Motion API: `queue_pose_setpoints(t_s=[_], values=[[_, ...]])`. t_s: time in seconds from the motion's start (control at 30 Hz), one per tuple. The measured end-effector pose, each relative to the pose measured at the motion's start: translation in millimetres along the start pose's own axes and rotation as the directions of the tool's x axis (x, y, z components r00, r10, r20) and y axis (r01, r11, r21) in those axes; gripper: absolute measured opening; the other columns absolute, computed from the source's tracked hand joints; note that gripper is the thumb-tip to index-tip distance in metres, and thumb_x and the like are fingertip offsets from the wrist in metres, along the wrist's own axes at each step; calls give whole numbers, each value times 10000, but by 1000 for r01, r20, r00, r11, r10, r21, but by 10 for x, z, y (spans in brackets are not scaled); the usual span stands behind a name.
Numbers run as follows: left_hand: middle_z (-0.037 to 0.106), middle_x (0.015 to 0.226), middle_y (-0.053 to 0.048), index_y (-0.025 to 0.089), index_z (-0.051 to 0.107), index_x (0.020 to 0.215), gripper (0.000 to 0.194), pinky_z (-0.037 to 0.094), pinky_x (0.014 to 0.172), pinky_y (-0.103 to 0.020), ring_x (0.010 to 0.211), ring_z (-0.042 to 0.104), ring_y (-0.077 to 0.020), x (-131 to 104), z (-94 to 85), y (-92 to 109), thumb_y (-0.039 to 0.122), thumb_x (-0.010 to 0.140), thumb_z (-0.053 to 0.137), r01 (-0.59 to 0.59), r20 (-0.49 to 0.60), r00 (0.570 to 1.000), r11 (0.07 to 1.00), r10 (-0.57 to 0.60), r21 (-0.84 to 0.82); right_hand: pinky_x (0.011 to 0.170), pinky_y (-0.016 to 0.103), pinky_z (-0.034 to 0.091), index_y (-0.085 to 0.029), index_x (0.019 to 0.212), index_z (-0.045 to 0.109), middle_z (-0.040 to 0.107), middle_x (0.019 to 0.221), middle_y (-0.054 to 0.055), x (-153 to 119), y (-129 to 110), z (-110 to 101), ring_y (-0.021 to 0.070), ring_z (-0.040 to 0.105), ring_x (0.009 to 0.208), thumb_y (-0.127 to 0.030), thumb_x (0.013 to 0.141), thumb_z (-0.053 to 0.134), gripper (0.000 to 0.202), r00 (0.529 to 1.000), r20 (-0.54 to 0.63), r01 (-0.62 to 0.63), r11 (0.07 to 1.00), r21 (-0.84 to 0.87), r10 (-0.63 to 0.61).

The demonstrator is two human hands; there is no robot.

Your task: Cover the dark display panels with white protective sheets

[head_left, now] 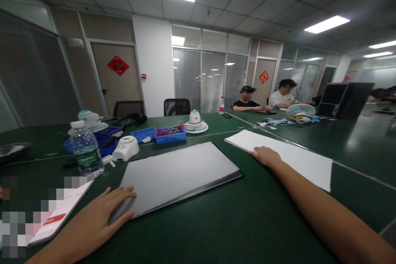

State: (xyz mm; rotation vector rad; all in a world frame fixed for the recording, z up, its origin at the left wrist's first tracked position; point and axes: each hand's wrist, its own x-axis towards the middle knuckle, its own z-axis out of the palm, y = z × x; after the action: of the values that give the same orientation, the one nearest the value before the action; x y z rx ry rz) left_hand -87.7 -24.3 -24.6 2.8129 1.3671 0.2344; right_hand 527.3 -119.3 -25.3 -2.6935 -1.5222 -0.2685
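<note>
A flat grey-white sheet or folder with a dark border (182,173) lies on the green table in front of me. My left hand (102,214) rests at its near left corner, fingers spread over the surface and thumb along the edge. Off to the right lies white paper (297,156), perhaps a stack. Its near left edge is pinched by my right hand (266,156), whose fingers are bent together; the fingertips are partly hidden. A gap of bare table separates the folder and the paper.
A water bottle (87,150) and a pink-white booklet (63,210) are at left. Behind the folder are a white plastic housing (126,147), a blue tray of wires (170,137) and a small fan part (194,126). Two people sit across, near another fan (300,111) and a black box (346,100).
</note>
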Motion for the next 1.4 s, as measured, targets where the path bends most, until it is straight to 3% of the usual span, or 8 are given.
queue_pose_setpoints(t_s=[0.23,0.4,0.7,0.83,1.0,1.07,1.2,1.4], values=[[554,1505,8,446,453,1470,545,422,1138,-545,1374,516,-326,4,65,-91,601,947,450,-25,-13,1000,999,25,-43,895,440,554,-178,1272,583,606,1271,90,-40,-304,-28,219,630,1067,-395,951,624,389,997,-76,9,997,-83,-16],[535,1519,31,505,438,1451,537,419,1137,-551,1387,497,-339,-20,85,-111,635,930,454,16,8,1000,999,-15,-43,825,383,521,-134,1172,638,699,1056,134,-331,-717,-301,225,671,943,-368,1043,425,342,942,-258,196,975,-106,-217],[506,1535,16,416,449,1475,656,432,1140,-508,1368,520,-337,-67,150,-108,698,884,479,11,-33,999,999,-12,-37,679,260,423,-232,989,703,748,870,37,-1039,-1726,-304,158,671,789,-405,1059,366,385,565,-282,780,613,-123,-775],[447,1566,-28,320,332,1547,758,423,1145,-511,1398,480,-332,-68,200,-163,689,898,464,32,-51,998,998,-35,-50,732,261,461,-232,1000,702,761,946,30,-1208,-1943,-259,151,679,847,-405,1049,400,351,425,-276,878,467,-104,-862],[336,1615,33,424,271,1543,731,432,1133,-520,1433,428,-325,-49,178,-130,681,893,485,-34,4,999,999,34,-25,999,306,461,-227,1347,596,683,1297,62,-1243,-1972,-307,159,628,1172,-412,1032,434,399,265,-374,962,220,161,-889],[318,1622,55,463,327,1511,693,422,1137,-538,1445,401,-340,-37,161,-103,681,879,512,-50,17,999,998,50,-26,1051,317,439,-260,1391,568,654,1349,47,-1099,-1851,-329,161,592,1237,-438,1015,462,430,397,-359,915,335,225,-844],[338,1615,72,483,408,1469,617,372,1165,-576,1473,341,-356,-15,155,-106,663,888,512,-40,18,999,998,41,-40,1093,406,409,-248,1421,545,615,1392,104,-619,-1321,-336,222,570,1270,-440,1031,400,459,833,-240,547,806,226,-499],[448,1559,71,472,482,1430,488,357,1179,-572,1442,412,-330,-25,186,-238,572,954,441,-28,-29,999,998,26,-60,1018,477,467,-126,1313,596,644,1266,190,-277,-458,-281,276,621,1156,-425,999,508,442,987,-97,138,982,129,-126]])
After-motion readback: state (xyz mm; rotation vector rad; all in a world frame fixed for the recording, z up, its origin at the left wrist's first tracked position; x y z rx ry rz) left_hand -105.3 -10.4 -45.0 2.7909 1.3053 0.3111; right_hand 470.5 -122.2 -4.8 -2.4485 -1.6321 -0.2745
